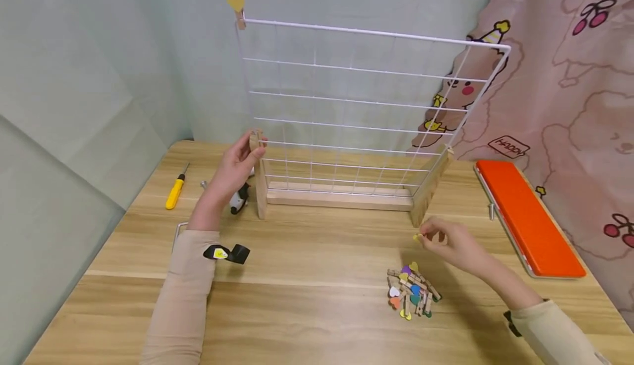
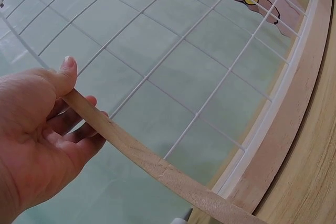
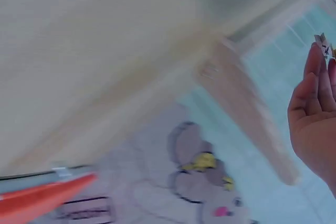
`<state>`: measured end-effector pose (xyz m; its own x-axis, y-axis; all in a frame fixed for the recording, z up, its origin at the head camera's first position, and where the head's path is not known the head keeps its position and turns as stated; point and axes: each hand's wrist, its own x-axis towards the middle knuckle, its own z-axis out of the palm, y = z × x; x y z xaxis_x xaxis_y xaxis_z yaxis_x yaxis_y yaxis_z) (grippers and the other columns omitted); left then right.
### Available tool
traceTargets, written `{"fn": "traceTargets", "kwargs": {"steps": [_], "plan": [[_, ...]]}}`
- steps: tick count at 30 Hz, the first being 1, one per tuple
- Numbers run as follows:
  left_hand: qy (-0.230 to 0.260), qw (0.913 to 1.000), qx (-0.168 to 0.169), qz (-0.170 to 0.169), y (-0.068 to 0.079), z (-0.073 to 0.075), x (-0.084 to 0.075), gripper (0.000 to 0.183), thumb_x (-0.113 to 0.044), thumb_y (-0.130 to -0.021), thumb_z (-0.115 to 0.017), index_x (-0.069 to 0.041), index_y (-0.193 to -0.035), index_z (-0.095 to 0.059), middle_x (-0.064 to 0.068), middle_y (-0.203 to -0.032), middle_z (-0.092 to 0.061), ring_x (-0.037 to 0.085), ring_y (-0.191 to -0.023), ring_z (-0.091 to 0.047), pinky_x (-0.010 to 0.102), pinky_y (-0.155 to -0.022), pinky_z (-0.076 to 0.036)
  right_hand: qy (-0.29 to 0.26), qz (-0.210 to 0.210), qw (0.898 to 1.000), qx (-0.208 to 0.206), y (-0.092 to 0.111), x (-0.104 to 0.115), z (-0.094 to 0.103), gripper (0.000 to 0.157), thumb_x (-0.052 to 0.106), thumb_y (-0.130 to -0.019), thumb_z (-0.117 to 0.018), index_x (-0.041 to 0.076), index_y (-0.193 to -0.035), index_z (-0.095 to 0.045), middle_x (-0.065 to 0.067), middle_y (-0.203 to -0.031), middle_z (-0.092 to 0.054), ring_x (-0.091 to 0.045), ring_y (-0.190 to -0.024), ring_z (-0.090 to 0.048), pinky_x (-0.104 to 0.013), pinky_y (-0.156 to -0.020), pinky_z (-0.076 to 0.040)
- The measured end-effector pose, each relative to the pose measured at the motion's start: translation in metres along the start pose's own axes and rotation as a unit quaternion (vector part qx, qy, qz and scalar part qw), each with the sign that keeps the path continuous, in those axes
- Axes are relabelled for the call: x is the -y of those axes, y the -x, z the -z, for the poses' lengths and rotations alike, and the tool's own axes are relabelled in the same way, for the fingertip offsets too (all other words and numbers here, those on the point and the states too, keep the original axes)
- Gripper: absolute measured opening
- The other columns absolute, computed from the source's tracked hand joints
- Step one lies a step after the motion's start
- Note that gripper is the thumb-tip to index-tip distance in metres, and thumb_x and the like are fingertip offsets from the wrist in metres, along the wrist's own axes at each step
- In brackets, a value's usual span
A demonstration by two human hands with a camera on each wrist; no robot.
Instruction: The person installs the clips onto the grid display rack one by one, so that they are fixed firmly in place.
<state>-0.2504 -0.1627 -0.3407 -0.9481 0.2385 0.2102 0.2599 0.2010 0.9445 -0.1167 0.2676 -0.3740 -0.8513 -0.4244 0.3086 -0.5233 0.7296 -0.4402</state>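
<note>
A white wire grid [image 1: 346,101] stands upright in a wooden frame on the table. My left hand [image 1: 235,164] holds the top of the frame's left wooden post [image 2: 136,153], thumb on one side and fingers on the other. Low by the foot of the right post [image 1: 430,191], my right hand [image 1: 453,244] pinches a small clothespin [image 3: 323,45] with a yellow decoration. A clothespin with a yellow heart [image 1: 236,3] is clipped at the grid's top left corner. Below the right hand lies a pile of small clothespins [image 1: 413,290] with coloured hearts.
At the left lies a yellow-handled screwdriver [image 1: 174,191]. A black-and-white object [image 1: 240,200] sits partly hidden behind my left wrist, near a bent metal rod [image 1: 179,232]. An orange case [image 1: 530,216] and a bolt [image 1: 492,211] lie at the right.
</note>
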Motion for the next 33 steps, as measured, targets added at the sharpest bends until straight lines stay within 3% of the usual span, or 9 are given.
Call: {"fn": "traceTargets", "kwargs": {"steps": [3, 7, 11, 15, 19, 22, 24, 27, 33], "plan": [[0.008, 1.0000, 0.000, 0.000, -0.001, -0.003, 0.000, 0.057, -0.038, -0.087, -0.046, -0.029, -0.137, -0.021, 0.002, -0.139, -0.031, 0.013, -0.126, -0.028, 0.032, -0.102, -0.027, -0.008, 0.042, 0.999, -0.033, -0.028, 0.014, 0.009, 0.018, 0.004, -0.071, -0.067, 0.014, -0.086, -0.064, 0.010, -0.075, -0.062, -0.003, -0.065, -0.053, -0.020, -0.055, -0.043], [0.020, 0.9998, 0.006, 0.000, -0.003, -0.006, 0.000, 0.058, -0.036, -0.087, -0.046, -0.026, -0.138, -0.020, 0.005, -0.139, -0.031, 0.013, -0.127, -0.028, 0.033, -0.102, -0.027, -0.018, 0.126, 0.991, -0.046, -0.071, 0.046, 0.021, 0.022, 0.007, -0.072, -0.068, 0.013, -0.092, -0.067, 0.006, -0.080, -0.065, -0.007, -0.069, -0.056, -0.023, -0.056, -0.045], [0.031, 0.9995, 0.008, -0.005, -0.003, -0.006, -0.005, 0.058, -0.031, -0.089, -0.046, -0.019, -0.139, -0.019, 0.009, -0.138, -0.031, 0.015, -0.127, -0.027, 0.034, -0.103, -0.025, -0.021, 0.234, 0.970, -0.065, -0.124, 0.091, 0.036, 0.020, 0.006, -0.072, -0.068, 0.011, -0.092, -0.068, 0.002, -0.084, -0.066, -0.008, -0.076, -0.060, -0.025, -0.064, -0.048], [0.034, 0.9993, 0.005, -0.011, -0.004, -0.004, -0.007, 0.057, -0.031, -0.089, -0.046, -0.020, -0.139, -0.020, 0.009, -0.137, -0.033, 0.015, -0.127, -0.028, 0.033, -0.102, -0.026, -0.051, 0.298, 0.949, -0.088, -0.174, 0.140, 0.056, 0.021, 0.004, -0.074, -0.067, 0.006, -0.095, -0.067, -0.002, -0.087, -0.067, -0.008, -0.077, -0.059, -0.024, -0.069, -0.048], [0.034, 0.9994, -0.001, -0.002, 0.001, -0.006, -0.014, 0.057, -0.029, -0.089, -0.045, -0.019, -0.139, -0.018, 0.009, -0.137, -0.033, 0.014, -0.126, -0.029, 0.033, -0.102, -0.027, -0.071, 0.272, 0.955, -0.099, -0.215, 0.181, 0.078, 0.024, 0.010, -0.077, -0.064, 0.006, -0.100, -0.066, -0.002, -0.089, -0.067, -0.004, -0.076, -0.058, -0.020, -0.070, -0.047], [0.027, 0.9996, 0.000, -0.001, 0.005, -0.008, -0.023, 0.056, -0.026, -0.090, -0.045, -0.016, -0.139, -0.019, 0.010, -0.138, -0.032, 0.016, -0.127, -0.028, 0.035, -0.102, -0.027, -0.104, 0.176, 0.975, -0.090, -0.240, 0.204, 0.095, 0.026, 0.017, -0.077, -0.063, 0.008, -0.101, -0.066, -0.001, -0.092, -0.067, -0.004, -0.077, -0.059, -0.018, -0.073, -0.046], [0.024, 0.9997, 0.002, -0.004, 0.005, -0.010, -0.024, 0.055, -0.026, -0.091, -0.044, -0.016, -0.139, -0.020, 0.009, -0.138, -0.032, 0.016, -0.127, -0.028, 0.035, -0.102, -0.027, -0.153, 0.111, 0.978, -0.084, -0.256, 0.216, 0.105, 0.027, 0.017, -0.076, -0.063, 0.007, -0.101, -0.065, -0.001, -0.094, -0.066, -0.006, -0.079, -0.060, -0.017, -0.075, -0.046], [0.032, 0.9995, 0.003, -0.007, 0.003, -0.011, -0.022, 0.054, -0.026, -0.090, -0.045, -0.018, -0.138, -0.022, 0.007, -0.137, -0.033, 0.015, -0.126, -0.029, 0.035, -0.102, -0.027, -0.221, 0.035, 0.971, -0.082, -0.276, 0.228, 0.117, 0.028, 0.016, -0.075, -0.063, 0.007, -0.102, -0.063, -0.003, -0.100, -0.063, -0.009, -0.090, -0.057, -0.017, -0.082, -0.043], [0.035, 0.9994, -0.004, -0.009, -0.002, -0.010, -0.006, 0.054, -0.029, -0.089, -0.047, -0.022, -0.137, -0.025, 0.007, -0.135, -0.037, 0.013, -0.124, -0.033, 0.034, -0.100, -0.030, -0.253, -0.031, 0.963, -0.082, -0.294, 0.237, 0.118, 0.025, 0.016, -0.077, -0.061, 0.009, -0.101, -0.060, -0.003, -0.102, -0.060, -0.010, -0.095, -0.053, -0.011, -0.083, -0.040]]}}
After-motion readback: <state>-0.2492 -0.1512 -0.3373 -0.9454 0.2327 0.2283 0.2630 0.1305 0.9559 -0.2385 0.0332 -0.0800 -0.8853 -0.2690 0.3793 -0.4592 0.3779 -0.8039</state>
